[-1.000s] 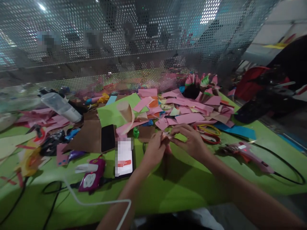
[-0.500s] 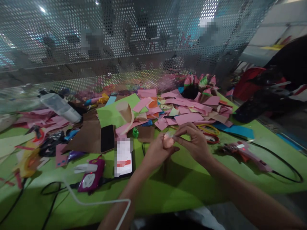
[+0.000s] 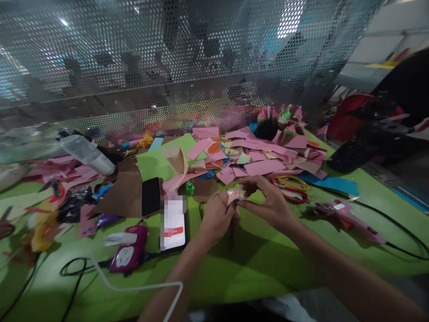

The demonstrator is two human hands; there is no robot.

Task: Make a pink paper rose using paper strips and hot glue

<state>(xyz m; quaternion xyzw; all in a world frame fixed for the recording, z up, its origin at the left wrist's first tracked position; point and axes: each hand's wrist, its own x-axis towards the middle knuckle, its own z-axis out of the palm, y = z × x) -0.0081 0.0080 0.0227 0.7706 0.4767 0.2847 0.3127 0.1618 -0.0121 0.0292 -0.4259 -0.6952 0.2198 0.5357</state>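
Note:
My left hand (image 3: 217,213) is closed around a small pale pink item (image 3: 235,195) that looks shiny, as if covered in clear film; I cannot make out its kind. My right hand (image 3: 266,199) reaches to the same item from the right, thumb and forefinger at its edge. Part of a pink piece shows below the fingers. Just behind the hands lie strips of pink paper (image 3: 264,167). To the right of them are yellow-handled scissors (image 3: 291,180) and red-handled scissors (image 3: 295,197). A pink glue gun (image 3: 355,219) rests farther right.
Two phones lie left of my hands, one dark (image 3: 151,197), one lit (image 3: 174,230). A magenta power strip (image 3: 129,250) with cables sits nearer. A clear bottle (image 3: 87,154) leans at the back left. Another person's hand (image 3: 5,227) is at the left edge. A perforated metal screen (image 3: 187,58) stands behind.
My right fingers have shifted around the pale pink item, which has turned in my left hand. Another person's hand has come in at the left edge, by the yellow glue gun.

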